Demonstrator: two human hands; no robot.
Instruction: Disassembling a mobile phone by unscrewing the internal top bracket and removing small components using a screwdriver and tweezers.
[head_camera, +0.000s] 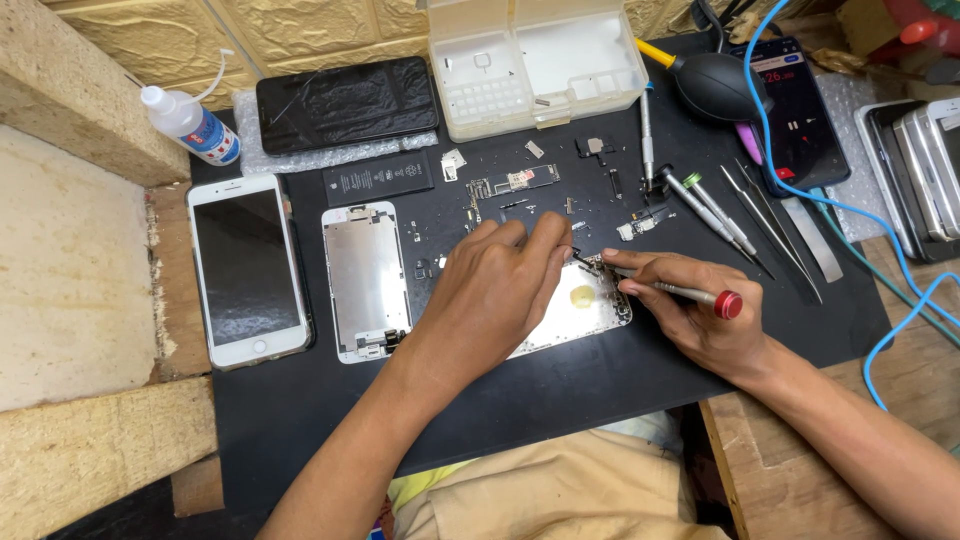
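**Phone repair surface, black mat**

Centre: opened phone housing (575, 310), pinned under left hand (495, 290). Right hand (690, 315) clamped on red-capped screwdriver (685, 293). Left edge: white phone (245, 268). Far edge: clear parts box (535, 60). Right side: tweezers (775, 225). Behind: yellow embossed wall (300, 30).

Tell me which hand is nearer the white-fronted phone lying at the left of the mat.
Left. The left hand rests on the opened phone shell, closer to the white phone; the right hand is farther right.

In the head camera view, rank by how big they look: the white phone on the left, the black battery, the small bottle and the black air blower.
1. white phone
2. black battery
3. and 4. small bottle and black air blower look alike, so unranked.
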